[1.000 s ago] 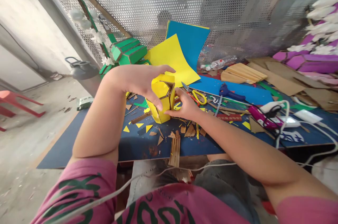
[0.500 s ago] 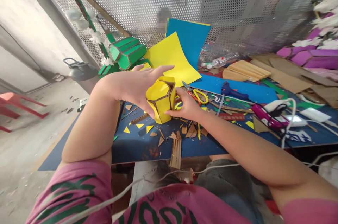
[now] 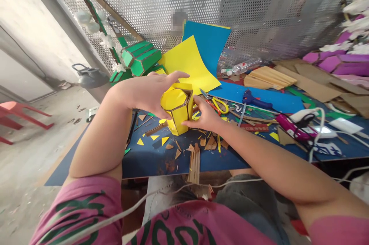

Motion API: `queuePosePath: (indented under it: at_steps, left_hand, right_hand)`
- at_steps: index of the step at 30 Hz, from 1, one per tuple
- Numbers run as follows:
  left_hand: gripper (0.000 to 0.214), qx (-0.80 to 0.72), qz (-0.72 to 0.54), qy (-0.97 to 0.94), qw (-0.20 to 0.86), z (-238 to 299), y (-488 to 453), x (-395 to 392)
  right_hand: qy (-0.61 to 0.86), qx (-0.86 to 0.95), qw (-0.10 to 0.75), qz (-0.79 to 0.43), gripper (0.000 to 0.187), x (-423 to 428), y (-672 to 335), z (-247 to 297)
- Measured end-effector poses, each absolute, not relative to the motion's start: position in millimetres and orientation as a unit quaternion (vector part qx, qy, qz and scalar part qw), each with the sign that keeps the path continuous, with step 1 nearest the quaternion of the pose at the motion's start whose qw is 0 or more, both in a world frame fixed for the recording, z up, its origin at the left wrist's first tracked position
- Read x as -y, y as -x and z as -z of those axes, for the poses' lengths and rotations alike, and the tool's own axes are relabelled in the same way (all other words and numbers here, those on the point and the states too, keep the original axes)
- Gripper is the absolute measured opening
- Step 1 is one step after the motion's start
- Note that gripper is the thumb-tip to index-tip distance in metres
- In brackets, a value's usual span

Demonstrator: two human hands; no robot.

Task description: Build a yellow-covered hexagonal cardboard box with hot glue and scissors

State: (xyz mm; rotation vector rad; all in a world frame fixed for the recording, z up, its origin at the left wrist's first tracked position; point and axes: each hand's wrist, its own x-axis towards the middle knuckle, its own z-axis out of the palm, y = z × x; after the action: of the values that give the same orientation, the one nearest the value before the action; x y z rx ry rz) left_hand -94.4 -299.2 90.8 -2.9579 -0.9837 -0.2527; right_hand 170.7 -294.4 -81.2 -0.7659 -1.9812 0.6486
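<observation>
A yellow hexagonal cardboard box (image 3: 176,109) is held just above the blue table (image 3: 150,158). My left hand (image 3: 150,91) wraps over its top and left side, thumb stretched across the top edge. My right hand (image 3: 205,116) presses its fingertips against the box's right wall. Both hands grip the box between them. Yellow paper triangles (image 3: 157,139) and cardboard scraps lie under it.
Yellow-handled scissors (image 3: 215,103), a blue glue gun (image 3: 255,100) and a pink tool (image 3: 292,129) lie to the right. Yellow and blue sheets (image 3: 198,54) lean on the perforated metal wall. A green box (image 3: 140,58) stands behind; cardboard pieces (image 3: 311,83) and purple boxes (image 3: 334,62) are at far right.
The box has been turned a little in my hands, so its hexagonal face shows more to the left. Both hands have stayed on it.
</observation>
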Motion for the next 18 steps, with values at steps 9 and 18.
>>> queuePosePath:
  at_steps: [9, 18]
  left_hand:
    - [0.132, 0.357, 0.017, 0.934, 0.013, -100, 90, 308]
    - [0.128, 0.392, -0.042, 0.919, 0.017, -110, 82, 320]
  right_hand:
    - [0.507, 0.793, 0.268, -0.208, 0.055, 254, -247, 44]
    - [0.714, 0.696, -0.040, -0.059, 0.063, 244, -266, 37]
